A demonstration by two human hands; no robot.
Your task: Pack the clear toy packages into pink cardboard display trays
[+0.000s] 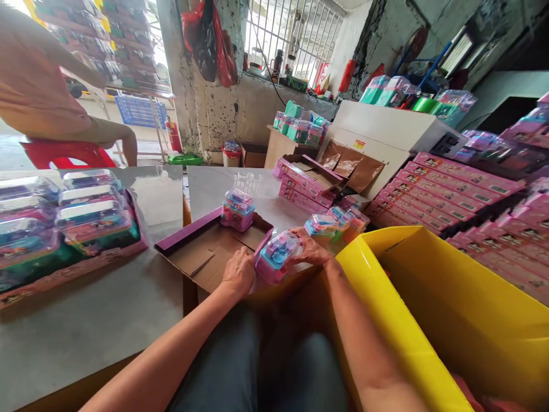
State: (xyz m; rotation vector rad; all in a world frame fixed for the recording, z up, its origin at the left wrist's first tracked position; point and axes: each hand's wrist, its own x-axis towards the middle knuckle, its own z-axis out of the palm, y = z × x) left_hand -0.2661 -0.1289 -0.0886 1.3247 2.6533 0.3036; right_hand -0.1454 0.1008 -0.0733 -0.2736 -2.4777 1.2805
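My right hand point(312, 249) grips the right side of a clear-lidded toy case point(278, 254) with pink and blue parts, held tilted over the near right edge of a shallow cardboard tray point(214, 254). My left hand point(240, 271) is closed, knuckles up, at the tray's near side, just left of the case. What its fingers grip is hidden. Another case point(238, 210) with a purple base stands at the tray's far right corner. More clear cases point(321, 225) sit on the table beyond my right hand.
At the left is a full tray of cases point(92, 220). A yellow bin point(373, 274) stands close on my right, with stacked pink boxes point(441, 191) behind it. Several flat pink trays point(306, 186) lie at the back. A person point(47, 74) sits at far left.
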